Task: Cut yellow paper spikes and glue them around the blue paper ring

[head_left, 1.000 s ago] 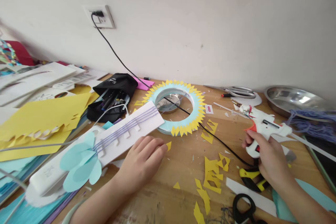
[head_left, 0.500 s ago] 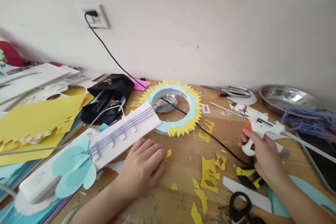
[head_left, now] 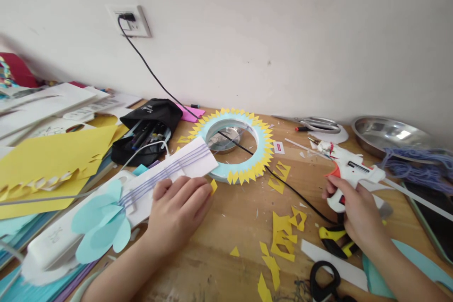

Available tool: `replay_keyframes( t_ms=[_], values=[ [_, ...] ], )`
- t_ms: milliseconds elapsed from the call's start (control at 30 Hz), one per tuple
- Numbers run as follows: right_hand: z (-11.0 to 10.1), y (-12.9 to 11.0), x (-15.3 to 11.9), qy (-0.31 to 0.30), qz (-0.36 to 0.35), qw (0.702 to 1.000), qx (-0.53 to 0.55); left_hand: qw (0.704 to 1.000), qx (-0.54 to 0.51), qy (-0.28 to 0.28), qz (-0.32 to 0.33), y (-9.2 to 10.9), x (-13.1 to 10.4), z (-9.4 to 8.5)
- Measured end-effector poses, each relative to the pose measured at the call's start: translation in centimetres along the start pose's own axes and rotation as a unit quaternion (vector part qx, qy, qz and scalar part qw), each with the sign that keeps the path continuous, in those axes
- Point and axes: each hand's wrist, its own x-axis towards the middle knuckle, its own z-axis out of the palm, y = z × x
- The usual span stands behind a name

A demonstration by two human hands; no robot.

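My right hand [head_left: 361,207] is wrapped round the handle of a white hot glue gun [head_left: 354,170] with an orange trigger, its nozzle pointing left. My left hand [head_left: 180,212] is closed, with a small yellow paper piece [head_left: 213,187] showing at its fingertips. It covers part of a white strip [head_left: 198,159] strung with purple yarn, which ends in light blue paper petals [head_left: 102,226]. Just beyond lies a light blue ring [head_left: 264,144], edged with yellow paper points; a gap in the points shows at its front left.
Yellow paper scraps [head_left: 283,236] and black-handled scissors [head_left: 323,281] lie on the wooden table. A black cord [head_left: 304,200] crosses the ring. Around them are a black pen pouch [head_left: 152,122], yellow sheets [head_left: 60,160], a box cutter [head_left: 334,240], a metal dish [head_left: 392,132] and purple yarn [head_left: 417,165].
My left hand has moved left and away from me, over the strung strip, and the yellow paper piece has moved with it. My right hand keeps hold of the glue gun, almost unmoved.
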Motion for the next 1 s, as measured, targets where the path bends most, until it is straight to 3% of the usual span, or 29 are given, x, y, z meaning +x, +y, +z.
replay_keyframes(
  t_ms=[200, 667, 1000],
  values=[
    [-0.06, 0.05, 0.04, -0.001, 0.010, 1.000, 0.007, 1.000, 0.019, 0.013, 0.012, -0.05, -0.04, -0.12],
    [-0.02, -0.17, -0.07, 0.001, 0.013, 1.000, 0.001, 0.999, -0.014, -0.023, 0.029, 0.20, -0.07, 0.09],
    [0.17, -0.45, -0.20, 0.003, 0.016, 1.000, 0.005, 0.999, -0.027, -0.001, 0.017, 0.13, -0.04, 0.25]
  ],
)
